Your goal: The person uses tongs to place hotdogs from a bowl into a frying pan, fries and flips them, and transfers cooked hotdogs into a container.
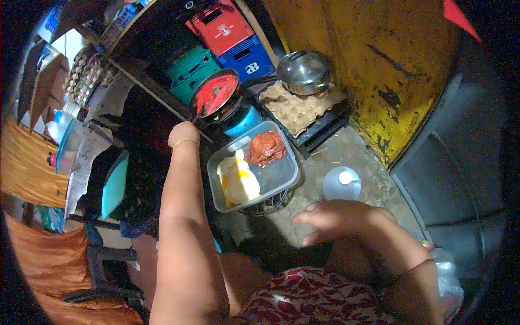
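My left hand (184,134) is closed beside the left edge of a black frying pan (236,77) with red pieces of food (216,93) in it. A dark, thin thing shows between hand and pan, too unclear to name. My right hand (330,216) hangs open, fingers apart, holding nothing, right of a clear plastic container (292,176). Inside that container lie a reddish meat-like mass (266,148) and a pale, egg-like food (238,181) with yellow streaks. Under the pan is a stove with a blue side (244,122).
A lidded metal pot (303,73) stands on an egg tray (298,112) at the back right. Red (225,27), blue (248,58) and green (194,70) crates are behind the pan. A round translucent item (342,189) lies on the floor. Cluttered shelves line the left.
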The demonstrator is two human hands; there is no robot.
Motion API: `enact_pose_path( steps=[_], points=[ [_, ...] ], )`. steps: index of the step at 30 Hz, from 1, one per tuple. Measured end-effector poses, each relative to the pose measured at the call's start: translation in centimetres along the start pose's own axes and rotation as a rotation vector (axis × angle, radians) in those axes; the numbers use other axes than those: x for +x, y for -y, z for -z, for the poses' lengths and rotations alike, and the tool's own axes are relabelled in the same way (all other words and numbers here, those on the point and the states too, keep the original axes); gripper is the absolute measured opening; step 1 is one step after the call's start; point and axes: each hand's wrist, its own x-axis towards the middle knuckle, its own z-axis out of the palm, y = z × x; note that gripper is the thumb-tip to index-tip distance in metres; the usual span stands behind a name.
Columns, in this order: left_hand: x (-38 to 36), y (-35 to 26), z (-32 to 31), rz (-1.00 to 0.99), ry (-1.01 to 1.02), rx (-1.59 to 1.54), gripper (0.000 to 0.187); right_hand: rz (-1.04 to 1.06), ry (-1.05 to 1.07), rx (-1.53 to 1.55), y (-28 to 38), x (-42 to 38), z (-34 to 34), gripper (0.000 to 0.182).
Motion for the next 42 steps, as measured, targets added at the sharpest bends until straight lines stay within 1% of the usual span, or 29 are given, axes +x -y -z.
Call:
enact_pose_path(
  steps=[3,6,8,13,15,16,18,21,24,31,33,36,38,39,42],
  points=[
    [0.9,0.2,-0.6,0.026,-0.042,-0.033,0.026,0.033,-0.036,0.034,0.1,0.0,0.0,0.069],
    [2.5,1.5,-0.6,-0.027,-0.034,-0.045,0.023,0.025,-0.001,0.043,-0.4,0.3,-0.3,0.068],
    [2.7,1.9,0.2,0.064,0.222,-0.307,0.021,0.024,0.014,0.026,-0.7,0.4,-0.3,0.067],
    [3.3,2.6,-0.3,0.066,0.218,-0.290,0.023,0.006,0.022,0.042,-0.2,0.4,0.2,0.067],
    [2.8,2.5,0.1,-0.009,0.063,-0.096,0.024,0.007,0.028,0.048,-0.3,0.3,0.1,0.067],
    [2.2,2.3,0.3,-0.007,0.064,-0.096,0.024,0.003,0.023,0.051,-0.6,0.3,-0.2,0.068],
    [0.9,1.6,0.5,0.015,-0.061,-0.092,0.024,0.001,0.019,0.052,-0.7,0.5,-0.3,0.069],
    [0.7,1.7,-0.3,0.020,-0.090,-0.090,0.023,-0.004,0.056,0.049,-0.6,0.6,-0.1,0.071],
    [0.4,2.2,-0.7,0.062,-0.077,-0.078,0.023,-0.007,0.028,0.037,-0.5,0.4,-0.2,0.070],
    [-1.0,1.7,0.4,0.022,-0.090,-0.055,0.023,-0.035,0.040,0.070,-0.4,0.5,-0.1,0.069],
    [-1.2,1.2,0.5,-0.008,-0.040,-0.024,0.023,-0.037,0.037,0.074,-0.2,0.6,0.2,0.069],
    [-0.9,1.0,0.1,0.021,-0.048,-0.045,0.023,-0.042,0.068,0.083,-0.3,0.6,0.0,0.069],
    [0.1,1.3,-0.8,0.030,-0.057,-0.062,0.024,0.008,-0.013,0.064,-0.9,0.5,-0.7,0.068],
    [0.3,1.4,-0.9,0.040,-0.066,-0.077,0.024,0.009,-0.016,0.062,-0.7,0.5,-0.5,0.068],
    [0.7,1.6,-0.9,0.053,-0.048,-0.087,0.024,-0.012,0.050,0.043,-0.2,0.7,0.1,0.068]
  ],
)
